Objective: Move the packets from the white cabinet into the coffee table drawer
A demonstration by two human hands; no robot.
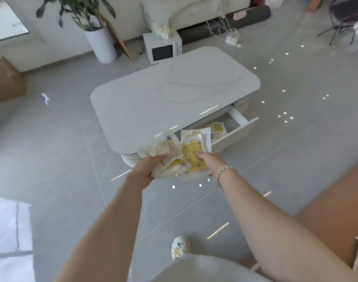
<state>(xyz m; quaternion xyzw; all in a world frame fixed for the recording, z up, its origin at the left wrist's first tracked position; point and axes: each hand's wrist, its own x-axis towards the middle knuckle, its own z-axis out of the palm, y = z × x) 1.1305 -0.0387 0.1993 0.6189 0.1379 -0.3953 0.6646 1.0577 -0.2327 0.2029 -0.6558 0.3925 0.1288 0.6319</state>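
My left hand (147, 169) grips a bundle of clear packets (163, 151) with pale and yellow contents. My right hand (209, 161), with a bead bracelet on its wrist, holds a yellow patterned packet (191, 153) with more white packets behind it. Both hands hover over the floor just in front of the white coffee table (153, 98). The table's drawer (238, 129) stands pulled open on the right, and several packets (216, 129) lie inside it. The white cabinet is not in view.
A white microwave (161, 49) sits on the floor behind the table, beside a tall white plant pot (101, 45). A brown box (5, 80) is at the left and an orange-brown sofa (336, 200) at the right. My shoe (180, 247) is on the grey tiles.
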